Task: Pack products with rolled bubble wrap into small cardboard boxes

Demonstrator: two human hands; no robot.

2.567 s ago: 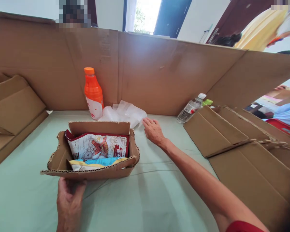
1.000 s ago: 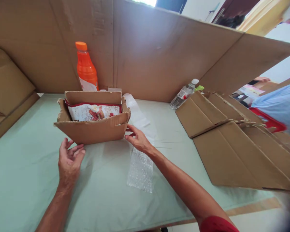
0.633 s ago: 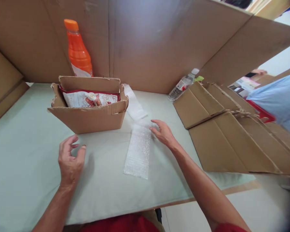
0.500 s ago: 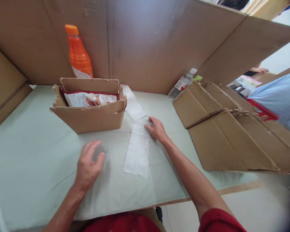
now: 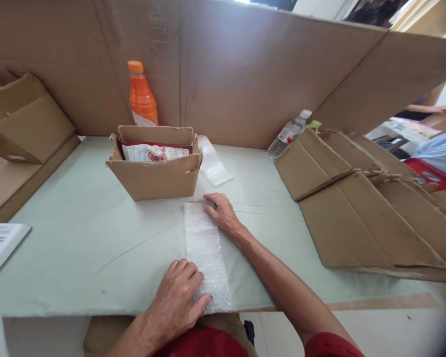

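Note:
A strip of clear bubble wrap (image 5: 204,243) lies flat on the pale green table cover in front of me, its near end at the table's front edge. My right hand (image 5: 223,213) rests at its far right corner, thumb and fingers apart. Over the near left side lies my left hand (image 5: 180,292), fingers loosely bent and thumb spread onto the wrap. Just beyond stands an open cardboard box (image 5: 159,181) with a printed white and red packet (image 5: 152,152) inside. A second bubble wrap piece (image 5: 213,163) lies beside the box, touched by neither hand.
An orange bottle (image 5: 143,99) stands behind the box, against a tall cardboard wall (image 5: 245,74). A clear water bottle (image 5: 288,136) leans near folded cardboard boxes (image 5: 357,223) at right. More cardboard (image 5: 29,119) and a white device (image 5: 2,243) are at left. Another person's hand (image 5: 444,110) shows far right.
The near bubble wrap strip has come toward me, away from the other piece, with my right hand at its far end. My left hand has moved right onto its near part. The view has shifted.

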